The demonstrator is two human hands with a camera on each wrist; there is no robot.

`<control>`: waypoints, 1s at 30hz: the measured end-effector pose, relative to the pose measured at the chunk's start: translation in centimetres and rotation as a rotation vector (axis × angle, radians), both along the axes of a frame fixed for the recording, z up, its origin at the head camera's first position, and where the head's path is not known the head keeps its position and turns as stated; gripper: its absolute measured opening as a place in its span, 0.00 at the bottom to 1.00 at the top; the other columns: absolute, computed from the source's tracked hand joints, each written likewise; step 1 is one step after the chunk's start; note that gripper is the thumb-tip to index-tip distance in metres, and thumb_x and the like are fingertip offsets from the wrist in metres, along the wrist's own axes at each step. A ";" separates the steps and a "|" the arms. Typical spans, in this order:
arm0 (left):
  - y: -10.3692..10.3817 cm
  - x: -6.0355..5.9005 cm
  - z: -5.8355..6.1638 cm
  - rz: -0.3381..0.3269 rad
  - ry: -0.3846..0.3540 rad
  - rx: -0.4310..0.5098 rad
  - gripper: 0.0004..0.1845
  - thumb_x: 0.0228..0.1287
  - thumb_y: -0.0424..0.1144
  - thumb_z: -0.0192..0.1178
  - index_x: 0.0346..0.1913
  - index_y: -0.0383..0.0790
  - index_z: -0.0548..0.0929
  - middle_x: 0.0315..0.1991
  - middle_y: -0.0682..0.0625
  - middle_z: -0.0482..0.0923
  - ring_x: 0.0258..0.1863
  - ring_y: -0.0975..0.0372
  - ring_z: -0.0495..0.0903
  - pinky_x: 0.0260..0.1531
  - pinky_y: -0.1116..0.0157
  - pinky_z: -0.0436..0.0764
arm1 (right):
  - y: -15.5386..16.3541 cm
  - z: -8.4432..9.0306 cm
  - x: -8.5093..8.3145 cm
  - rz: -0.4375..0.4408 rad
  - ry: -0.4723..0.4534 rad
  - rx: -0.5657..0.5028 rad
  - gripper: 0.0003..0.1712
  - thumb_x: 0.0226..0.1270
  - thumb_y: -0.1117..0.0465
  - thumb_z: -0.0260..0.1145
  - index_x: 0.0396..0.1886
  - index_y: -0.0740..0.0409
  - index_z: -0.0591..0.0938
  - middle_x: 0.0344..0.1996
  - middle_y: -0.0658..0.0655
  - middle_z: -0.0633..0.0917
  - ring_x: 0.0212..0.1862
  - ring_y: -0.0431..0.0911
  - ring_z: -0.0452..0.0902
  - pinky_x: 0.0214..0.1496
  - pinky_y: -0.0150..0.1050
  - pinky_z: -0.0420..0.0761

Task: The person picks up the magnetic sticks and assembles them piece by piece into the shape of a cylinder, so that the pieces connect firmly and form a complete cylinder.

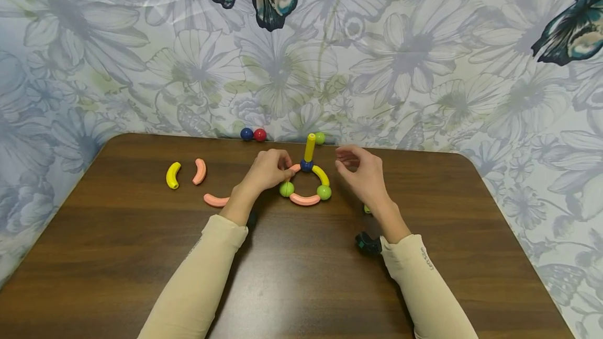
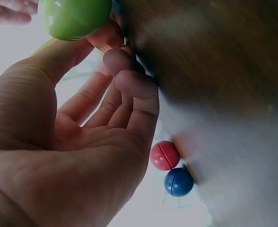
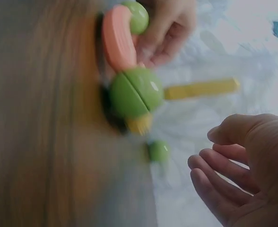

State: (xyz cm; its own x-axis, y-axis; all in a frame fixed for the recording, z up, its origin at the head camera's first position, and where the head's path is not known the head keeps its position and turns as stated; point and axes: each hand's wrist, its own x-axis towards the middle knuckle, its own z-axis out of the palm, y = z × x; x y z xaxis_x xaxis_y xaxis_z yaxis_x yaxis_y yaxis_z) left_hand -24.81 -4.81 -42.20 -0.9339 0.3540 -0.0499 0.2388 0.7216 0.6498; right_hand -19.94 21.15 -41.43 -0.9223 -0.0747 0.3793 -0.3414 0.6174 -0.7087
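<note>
A ring of toy building pieces lies on the table. It has a blue ball at the far side, a green ball at left and another green ball at right. A yellow curved rod and a pink curved rod link them, and a yellow straight rod stands up from the blue ball. My left hand pinches the ring's left pink curved rod, partly hidden by the fingers. To the right of the ring, my right hand hovers with loosely bent fingers, holding nothing.
Near the back edge sit a dark blue ball, a red ball and a green ball. Loose curved rods lie at left: one yellow, one pink, and another pink by the left wrist. A yellow-green piece shows beside the right wrist.
</note>
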 end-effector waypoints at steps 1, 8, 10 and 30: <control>0.0 0.0 0.0 0.004 -0.002 -0.001 0.08 0.67 0.41 0.72 0.40 0.41 0.85 0.26 0.49 0.83 0.30 0.58 0.78 0.31 0.65 0.73 | 0.6 0.1 0.3 -0.012 0.005 0.009 0.14 0.70 0.66 0.73 0.54 0.59 0.87 0.46 0.59 0.91 0.47 0.51 0.89 0.54 0.47 0.88; -0.1 -0.1 -0.3 0.034 -0.007 0.004 0.09 0.66 0.41 0.72 0.36 0.41 0.83 0.24 0.50 0.84 0.30 0.58 0.78 0.31 0.64 0.72 | 4.6 0.0 2.5 -0.108 0.005 0.109 0.11 0.69 0.67 0.73 0.50 0.64 0.87 0.38 0.59 0.90 0.39 0.50 0.87 0.45 0.45 0.88; -0.2 -0.1 -0.3 0.047 -0.010 0.006 0.09 0.66 0.41 0.72 0.35 0.41 0.82 0.24 0.50 0.83 0.30 0.58 0.78 0.31 0.64 0.72 | 5.6 0.0 3.3 -0.147 -0.010 0.136 0.11 0.69 0.67 0.73 0.48 0.65 0.88 0.35 0.59 0.89 0.37 0.50 0.86 0.41 0.39 0.87; -0.2 0.0 -0.1 0.069 -0.044 0.009 0.10 0.67 0.41 0.71 0.36 0.41 0.80 0.23 0.51 0.84 0.27 0.59 0.77 0.29 0.65 0.71 | 8.8 -0.4 6.3 -0.139 -0.435 0.310 0.23 0.69 0.51 0.74 0.51 0.65 0.83 0.29 0.54 0.89 0.30 0.44 0.79 0.34 0.38 0.76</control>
